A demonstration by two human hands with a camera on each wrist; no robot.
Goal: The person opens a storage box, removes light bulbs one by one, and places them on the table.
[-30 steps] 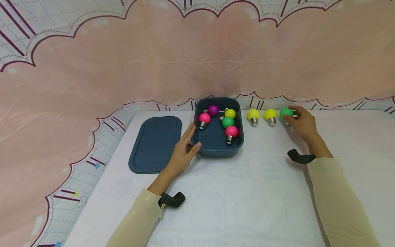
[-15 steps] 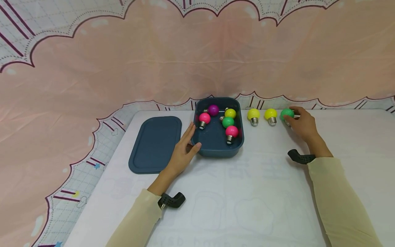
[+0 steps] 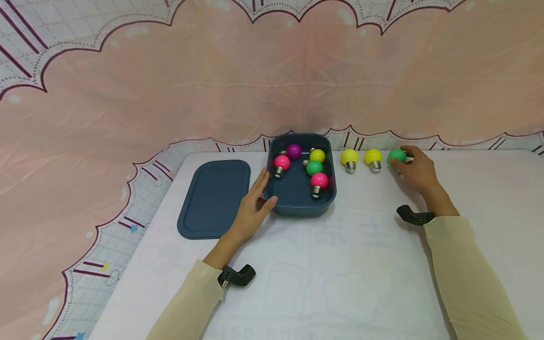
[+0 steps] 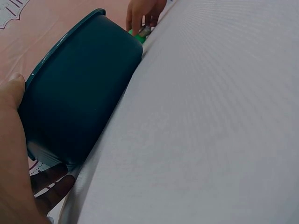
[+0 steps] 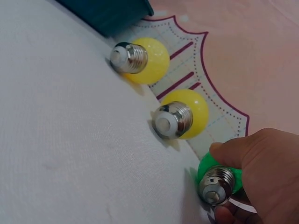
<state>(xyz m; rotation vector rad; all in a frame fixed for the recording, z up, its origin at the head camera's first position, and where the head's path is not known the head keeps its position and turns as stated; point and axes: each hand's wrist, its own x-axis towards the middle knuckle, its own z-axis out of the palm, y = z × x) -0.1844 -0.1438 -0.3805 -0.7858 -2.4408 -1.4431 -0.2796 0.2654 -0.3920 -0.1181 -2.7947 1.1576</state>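
Observation:
My right hand (image 3: 415,169) holds a green light bulb (image 3: 397,155) at the table's back edge, thumb and fingers round its globe. In the right wrist view the metal base of that green bulb (image 5: 217,183) faces the camera. Two yellow bulbs, one nearer the hand (image 3: 373,157) and one nearer the box (image 3: 349,157), lie in a row to its left. My left hand (image 3: 250,212) rests with straight fingers against the left side of a dark blue box (image 3: 299,211). Inside the box are pink, purple, yellow and green bulbs, among them a pink bulb (image 3: 319,181) near the front.
A dark blue lid (image 3: 214,198) lies flat to the left of the box, beside the left forearm. A white cloth (image 3: 340,274) covers the table. Behind the table's back edge hangs a peach patterned cloth (image 3: 272,80).
The right hand and the green bulb in it have shifted very slightly to the right, away from the yellow bulbs. The left hand and the box have stayed in place.

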